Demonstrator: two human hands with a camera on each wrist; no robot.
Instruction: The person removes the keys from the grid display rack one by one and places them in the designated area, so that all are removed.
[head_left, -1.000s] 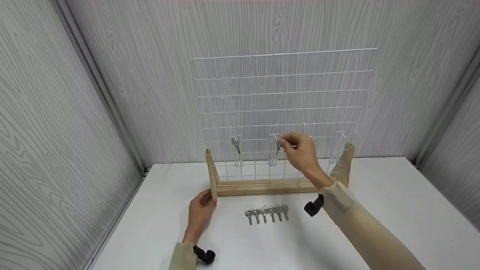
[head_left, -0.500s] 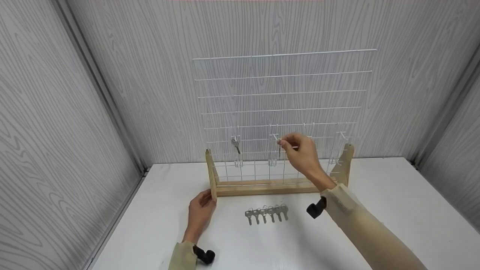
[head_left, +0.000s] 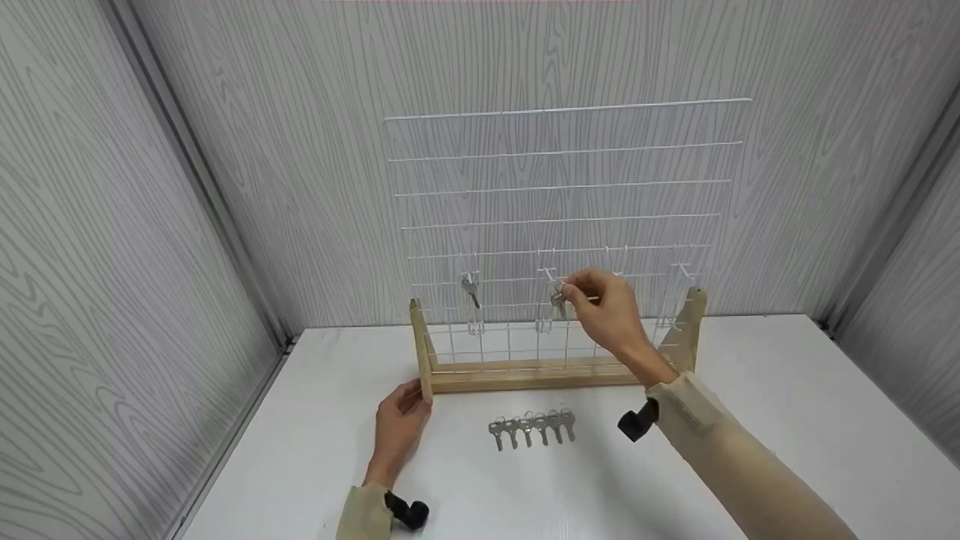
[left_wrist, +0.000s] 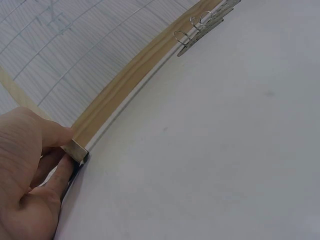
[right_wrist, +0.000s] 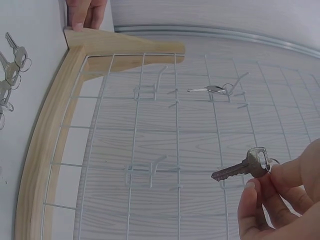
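Note:
In the head view my right hand (head_left: 609, 307) is raised before the wire grid rack, pinching a key (head_left: 558, 298) by its ring between thumb and fingertips. The right wrist view shows this key (right_wrist: 245, 166) side on, its blade pointing away from the fingers. A white hook (head_left: 549, 274) is just above it; whether the ring touches the hook I cannot tell. Another key (head_left: 470, 289) hangs by its ring on the hook to the left. My left hand (head_left: 401, 424) grips the front end of the rack's left wooden foot (left_wrist: 76, 150), thumb on the wood.
Several keys (head_left: 529, 430) with rings lie in a row on the white table (head_left: 480, 495) in front of the rack's wooden base (head_left: 525, 381). Another hook (head_left: 682, 271) juts out at the right, with lower hooks (head_left: 544, 324) beneath. A grained wall panel (head_left: 300, 150) stands behind.
My right hand has drawn slightly down and right, away from the middle hook. The key in it has turned so its flat head shows more. The left hand keeps its place.

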